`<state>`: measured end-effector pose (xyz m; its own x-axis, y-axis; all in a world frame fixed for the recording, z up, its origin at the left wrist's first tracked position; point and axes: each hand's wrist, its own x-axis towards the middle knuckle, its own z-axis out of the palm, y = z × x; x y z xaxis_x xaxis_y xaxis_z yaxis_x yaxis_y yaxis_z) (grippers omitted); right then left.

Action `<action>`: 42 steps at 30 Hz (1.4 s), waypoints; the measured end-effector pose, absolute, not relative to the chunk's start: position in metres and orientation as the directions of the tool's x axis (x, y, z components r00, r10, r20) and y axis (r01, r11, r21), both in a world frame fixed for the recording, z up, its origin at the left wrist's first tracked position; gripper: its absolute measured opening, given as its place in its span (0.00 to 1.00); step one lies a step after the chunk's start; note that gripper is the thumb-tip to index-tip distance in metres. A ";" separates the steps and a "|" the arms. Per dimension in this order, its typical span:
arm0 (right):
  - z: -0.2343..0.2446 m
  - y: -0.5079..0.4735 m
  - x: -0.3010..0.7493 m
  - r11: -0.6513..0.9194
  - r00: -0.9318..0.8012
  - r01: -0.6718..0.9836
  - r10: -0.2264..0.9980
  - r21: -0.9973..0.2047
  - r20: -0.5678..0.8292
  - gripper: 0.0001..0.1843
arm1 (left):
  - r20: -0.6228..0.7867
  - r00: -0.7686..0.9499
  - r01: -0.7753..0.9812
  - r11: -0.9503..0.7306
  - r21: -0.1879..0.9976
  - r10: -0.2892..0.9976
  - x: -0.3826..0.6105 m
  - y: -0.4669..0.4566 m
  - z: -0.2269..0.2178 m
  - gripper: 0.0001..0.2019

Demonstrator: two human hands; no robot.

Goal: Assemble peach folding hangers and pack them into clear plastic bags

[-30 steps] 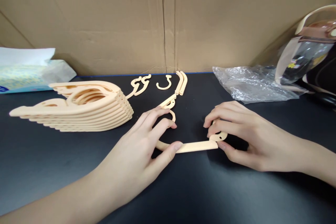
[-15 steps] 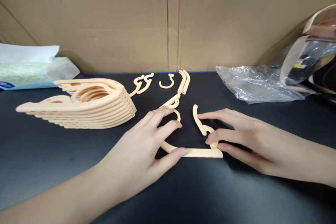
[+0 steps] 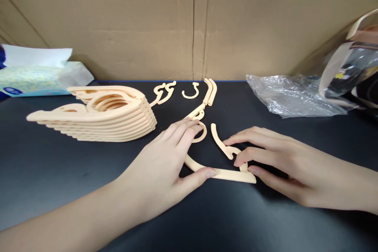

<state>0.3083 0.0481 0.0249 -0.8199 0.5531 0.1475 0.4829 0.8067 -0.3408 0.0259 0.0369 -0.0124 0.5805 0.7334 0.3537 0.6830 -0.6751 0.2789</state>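
Observation:
A peach plastic hanger arm (image 3: 228, 174) lies flat on the black table (image 3: 59, 173) between my hands. My left hand (image 3: 165, 165) rests on its left end, thumb pressed on the bar, fingers stretched over a round loop (image 3: 201, 136). My right hand (image 3: 274, 161) pinches the right end, where a curved hook piece (image 3: 220, 141) joins the bar and points up and to the left. Both hands lie low on the table.
A stack of several assembled peach hangers (image 3: 97, 114) sits at the left. Loose hooks and arm pieces (image 3: 189, 92) lie near the cardboard wall (image 3: 189, 19). A tissue pack (image 3: 38, 73) is far left, crumpled clear plastic (image 3: 292, 96) and a bagged item (image 3: 351, 67) at the right.
The hook piece, earlier folded under my right fingers, has swung out and now points up-left. The bar has tilted a little. My left fingers have straightened over the loop.

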 end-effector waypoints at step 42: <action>0.014 0.037 0.301 0.905 -0.860 0.364 0.418 -0.221 0.294 0.13 | 0.409 0.619 0.661 -0.726 0.191 0.671 0.024 0.036 -0.020 0.27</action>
